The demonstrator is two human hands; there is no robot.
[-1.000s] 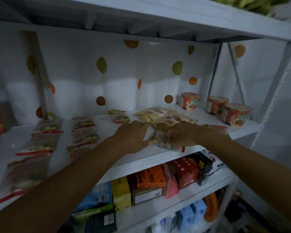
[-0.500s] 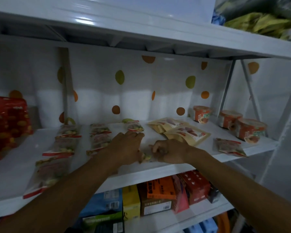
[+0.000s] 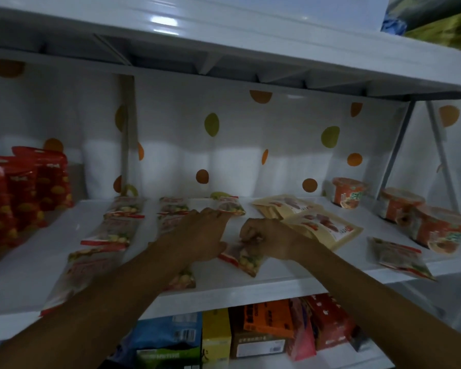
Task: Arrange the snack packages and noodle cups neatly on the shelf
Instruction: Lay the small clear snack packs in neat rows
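Note:
A clear snack packet with red ends (image 3: 244,258) lies flat near the front of the white shelf (image 3: 285,282). My right hand (image 3: 266,239) pinches its far end with curled fingers. My left hand (image 3: 200,235) lies beside it with straight fingers over another packet, thumb at the held packet's left edge. Several like packets (image 3: 112,235) lie in columns to the left, one (image 3: 228,206) sits at the back and one (image 3: 399,258) at the right front. Two beige pouches (image 3: 322,227) overlap in the middle. Three orange noodle cups (image 3: 445,227) stand at the right.
Red snack bags (image 3: 19,193) stand upright at the far left. A dotted white backdrop closes the back. Another shelf board (image 3: 224,38) hangs low overhead. A slanted grey brace (image 3: 394,153) rises at the right. Coloured boxes (image 3: 266,326) fill the shelf below.
Both hands shifted left along the shelf with the clear packet, away from the beige pouches. The view swung left, bringing the red bags into sight.

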